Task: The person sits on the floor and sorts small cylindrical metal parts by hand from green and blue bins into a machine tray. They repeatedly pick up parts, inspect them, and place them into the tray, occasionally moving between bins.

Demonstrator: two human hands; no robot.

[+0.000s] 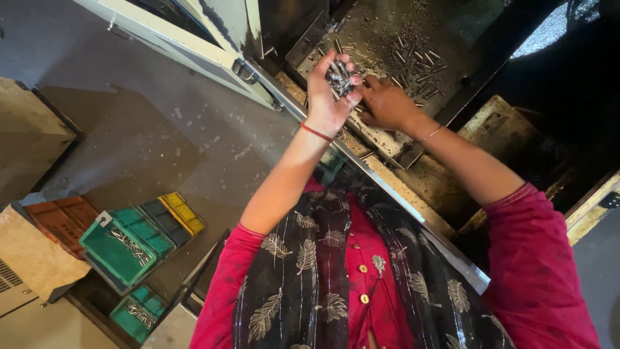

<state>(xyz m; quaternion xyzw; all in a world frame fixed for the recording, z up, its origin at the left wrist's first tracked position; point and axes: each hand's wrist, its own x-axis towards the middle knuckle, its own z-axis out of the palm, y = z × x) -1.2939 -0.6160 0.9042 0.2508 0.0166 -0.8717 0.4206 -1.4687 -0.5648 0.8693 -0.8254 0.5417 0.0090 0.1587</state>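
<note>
Head cam looks down over my chest & both arms, which reach fwd into a machine's metal tray. My left hand is turned palm up, fingers cupped round a heap of small metal pins resting in the palm; thumb side faces the tray, a red band sits at the wrist. My right hand lies palm down just beside it, on the tray's near edge, fingers curled & pointing toward the heap. Can't tell whether the fingertips pinch a pin, they're hidden by the left hand & the shadow. A thin bangle is on that wrist.

More loose pins lie scattered on the tray beyond both hands, some in a denser patch, others apart. Tray surface is dark & oily-looking. A white machine door stands open to the left of the tray, w/ a metal rail running diagonally under my forearms.

Down on the grey floor, well apart from the hands: a green bin holding a few metal parts, another smaller green bin below it w/ parts too, a yellow bin and an orange bin next to them. I'm wearing a red top w/ buttons & a black scarf printed w/ pale leaves hanging down the front.
</note>
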